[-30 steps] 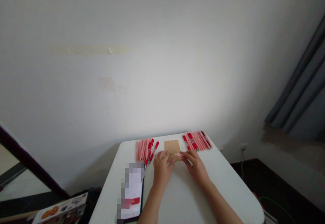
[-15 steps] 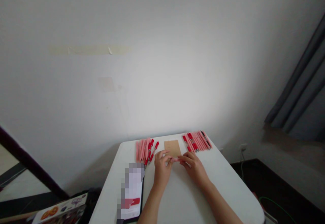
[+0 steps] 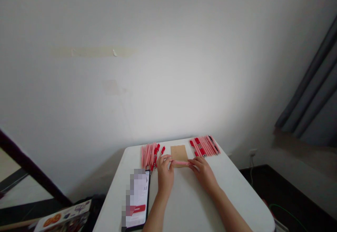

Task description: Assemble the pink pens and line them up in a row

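A pink pen [image 3: 180, 163] lies crosswise between my two hands, over the near part of a brown paper piece [image 3: 179, 152]. My left hand [image 3: 165, 172] pinches its left end, and my right hand [image 3: 202, 170] grips its right end with the fingertips. Left of my left hand is a group of pink pens [image 3: 147, 154], with several red pens [image 3: 156, 156] along its right side. Beyond my right hand, a row of pink and red pens [image 3: 205, 146] lies side by side, with a dark one near its right end.
A phone [image 3: 138, 200] with a lit, partly blurred screen lies on the white table [image 3: 189, 207], left of my left forearm. The wall stands behind the table. A printed box [image 3: 64, 216] is at lower left, and a socket with a cable [image 3: 252, 152] at right.
My left hand has shifted slightly left along the pen, so more of the pen shows between my hands. My right hand has barely moved.
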`<state>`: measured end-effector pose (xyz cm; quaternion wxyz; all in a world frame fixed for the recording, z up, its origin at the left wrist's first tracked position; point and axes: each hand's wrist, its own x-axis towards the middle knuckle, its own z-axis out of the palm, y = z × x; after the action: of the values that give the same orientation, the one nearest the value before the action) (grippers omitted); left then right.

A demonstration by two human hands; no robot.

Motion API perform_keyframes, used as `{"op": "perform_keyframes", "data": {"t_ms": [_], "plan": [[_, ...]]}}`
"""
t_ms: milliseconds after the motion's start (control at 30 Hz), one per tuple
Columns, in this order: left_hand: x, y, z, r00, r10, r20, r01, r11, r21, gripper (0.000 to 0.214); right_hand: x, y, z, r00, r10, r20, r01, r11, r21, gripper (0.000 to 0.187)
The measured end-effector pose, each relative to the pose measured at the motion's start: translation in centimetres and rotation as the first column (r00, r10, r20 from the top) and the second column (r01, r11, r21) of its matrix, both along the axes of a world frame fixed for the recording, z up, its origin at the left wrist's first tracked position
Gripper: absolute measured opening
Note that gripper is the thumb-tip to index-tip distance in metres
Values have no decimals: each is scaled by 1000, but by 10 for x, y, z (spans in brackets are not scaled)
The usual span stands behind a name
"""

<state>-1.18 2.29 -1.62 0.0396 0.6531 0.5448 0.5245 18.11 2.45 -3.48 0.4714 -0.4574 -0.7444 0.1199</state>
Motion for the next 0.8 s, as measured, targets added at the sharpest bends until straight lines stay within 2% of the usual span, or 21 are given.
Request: {"op": "perform_keyframes", "data": {"t_ms": [367, 567, 800], "plan": [[0, 1, -3, 999, 32, -5, -32, 999, 8, 20, 5, -4, 4, 999, 7, 39, -6, 1000, -26, 26], [2, -1, -2, 1000, 8, -11, -8, 1000, 4, 18, 7, 0, 2, 999, -5, -37, 4, 1000, -24, 21], [5, 6, -1, 998, -44, 50, 43, 999, 26, 18, 14, 3, 3, 989, -143, 31, 145, 986, -85, 25]]}}
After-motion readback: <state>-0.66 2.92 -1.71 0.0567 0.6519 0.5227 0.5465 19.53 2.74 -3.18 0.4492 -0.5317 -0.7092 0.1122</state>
